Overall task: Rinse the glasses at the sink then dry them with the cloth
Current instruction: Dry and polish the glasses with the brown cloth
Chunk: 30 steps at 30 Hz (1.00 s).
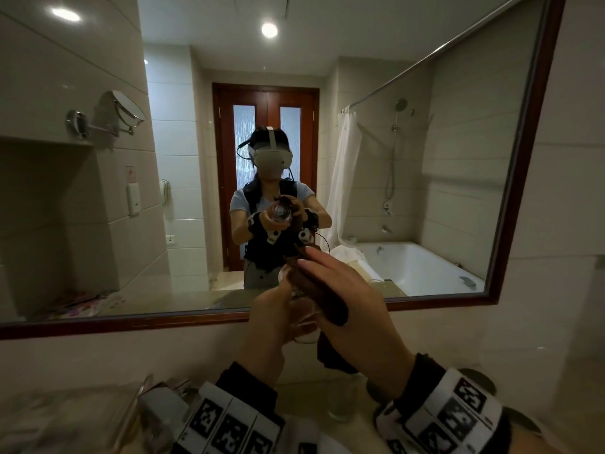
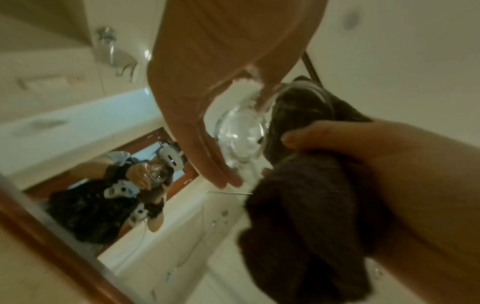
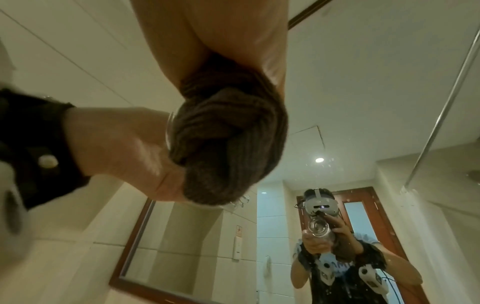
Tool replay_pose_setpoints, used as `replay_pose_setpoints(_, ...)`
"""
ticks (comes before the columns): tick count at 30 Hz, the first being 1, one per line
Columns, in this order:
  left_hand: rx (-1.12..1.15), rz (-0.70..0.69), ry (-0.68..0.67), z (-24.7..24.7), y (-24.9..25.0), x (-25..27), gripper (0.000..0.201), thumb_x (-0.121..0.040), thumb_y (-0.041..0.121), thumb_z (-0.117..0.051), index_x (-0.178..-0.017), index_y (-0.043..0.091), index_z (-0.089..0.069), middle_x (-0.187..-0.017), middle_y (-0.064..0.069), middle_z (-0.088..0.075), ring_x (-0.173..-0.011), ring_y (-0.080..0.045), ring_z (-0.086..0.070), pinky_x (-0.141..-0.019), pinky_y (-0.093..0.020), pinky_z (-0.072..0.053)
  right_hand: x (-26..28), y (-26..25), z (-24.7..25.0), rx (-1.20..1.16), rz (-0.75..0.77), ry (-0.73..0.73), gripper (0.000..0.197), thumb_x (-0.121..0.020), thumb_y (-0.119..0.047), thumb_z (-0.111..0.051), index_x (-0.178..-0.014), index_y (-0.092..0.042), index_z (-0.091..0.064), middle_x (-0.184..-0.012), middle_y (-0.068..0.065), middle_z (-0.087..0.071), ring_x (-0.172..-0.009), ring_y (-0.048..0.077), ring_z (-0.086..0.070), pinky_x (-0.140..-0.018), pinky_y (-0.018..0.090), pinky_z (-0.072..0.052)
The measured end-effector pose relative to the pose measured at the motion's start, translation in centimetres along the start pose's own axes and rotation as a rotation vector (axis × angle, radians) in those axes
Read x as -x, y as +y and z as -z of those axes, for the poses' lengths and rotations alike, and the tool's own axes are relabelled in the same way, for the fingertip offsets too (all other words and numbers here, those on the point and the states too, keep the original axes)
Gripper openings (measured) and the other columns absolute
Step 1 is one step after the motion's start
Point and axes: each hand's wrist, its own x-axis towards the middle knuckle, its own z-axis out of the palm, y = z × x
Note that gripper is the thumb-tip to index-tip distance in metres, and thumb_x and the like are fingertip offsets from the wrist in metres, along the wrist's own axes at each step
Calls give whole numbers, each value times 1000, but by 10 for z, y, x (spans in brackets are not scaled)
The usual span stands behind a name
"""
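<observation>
Chest-high in front of the mirror, my left hand (image 1: 271,309) grips a clear glass (image 1: 304,329) around its side. My right hand (image 1: 347,290) pinches a dark brown cloth (image 1: 324,299) and presses it into the glass's mouth. In the left wrist view the glass (image 2: 239,133) shows its round base between my left fingers (image 2: 187,107), and the cloth (image 2: 298,216) hangs bunched under my right thumb (image 2: 337,139). The right wrist view shows the cloth (image 3: 226,144) wadded inside the glass rim (image 3: 170,131), held by my left hand (image 3: 124,144). A second clear glass (image 1: 340,401) stands on the counter below.
A wood-framed mirror (image 1: 510,178) covers the wall ahead and reflects a person, a bathtub and a door. The pale counter (image 1: 65,414) lies below my wrists, with a metal-rimmed tray (image 1: 137,407) at its left. A swing-arm shaving mirror (image 1: 108,119) juts from the left wall.
</observation>
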Motion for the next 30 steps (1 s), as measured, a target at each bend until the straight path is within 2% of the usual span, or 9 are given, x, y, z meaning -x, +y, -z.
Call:
replay_pose_setpoints(3, 97, -51, -22, -4, -8, 2, 27, -95, 35, -48, -90, 17, -66, -79, 1, -74, -74, -11, -70, -68, -30, -57, -4, -2, 2, -4, -19, 15, 57, -76, -7, -64, -131, -17, -51, -141, -5, -46, -132, 7, -39, -111, 31, -35)
replay_pose_setpoints(7, 121, -197, -15, -1, -9, 7, 23, -86, 35, -53, -107, 31, -61, -87, 10, -74, -81, -4, -70, -64, -23, -56, -6, -5, 14, -246, -208, -6, 60, -77, -6, -70, -129, -29, -49, -133, -11, -52, -121, -3, -47, -100, 14, -40)
replay_pose_setpoints(11, 72, -231, -48, -2, -5, -2, 45, -84, 24, -55, -128, 17, -47, -114, -12, -65, -93, -19, -69, -77, -32, -56, -9, -5, 24, -677, -452, -26, 60, -75, 2, -68, -121, -33, -54, -113, -7, -65, -100, 3, -63, -83, 18, -52)
replay_pose_setpoints(14, 183, -89, -51, 2, 0, -10, 49, -96, 45, -36, -121, 7, -55, -109, -8, -69, -91, -14, -69, -71, -25, -56, -12, -6, 21, -513, -360, 43, 65, -75, 5, -66, -114, -45, -51, -120, -12, -61, -107, -1, -57, -89, 13, -48)
replay_pose_setpoints(16, 146, -79, -28, 6, 6, -13, 45, -100, 40, -31, -113, 10, -60, -88, -3, -75, -79, -13, -72, -61, -25, -57, -12, -9, 17, -274, -231, 44, 68, -76, 3, -65, -117, -48, -46, -133, -13, -50, -120, -3, -46, -100, 10, -39)
replay_pose_setpoints(18, 93, -104, -5, 7, 12, -12, 38, -101, 35, -32, -103, 13, -63, -76, -3, -75, -68, -13, -71, -55, -25, -58, -13, -8, 13, -140, -128, 30, 61, -79, -2, -62, -128, -35, -46, -143, -11, -41, -130, 0, -36, -108, 13, -31)
replay_pose_setpoints(22, 94, -134, 28, -5, 16, -5, 42, -97, 46, -36, -107, 15, -62, -94, -7, -70, -84, -20, -67, -72, -36, -55, -17, -2, 3, 95, 128, -5, 55, -79, -4, -66, -131, -8, -50, -143, 8, -43, -134, 21, -36, -111, 32, -31)
replay_pose_setpoints(27, 201, -194, 131, -7, 8, -7, 42, -95, 44, -42, -119, 14, -57, -102, -8, -69, -96, -24, -66, -65, -29, -56, -20, -7, 3, -28, 86, -20, 60, -78, -6, -66, -134, -13, -46, -146, 0, -39, -135, 12, -35, -112, 21, -29)
replay_pose_setpoints(30, 260, -202, 35, -4, 10, -5, 51, -92, 55, -36, -120, 20, -60, -107, -5, -71, -100, -19, -68, -78, -35, -55, -21, -9, 8, -201, -78, -19, 62, -79, -7, -69, -132, -29, -44, -140, -11, -45, -128, -1, -40, -105, 12, -33)
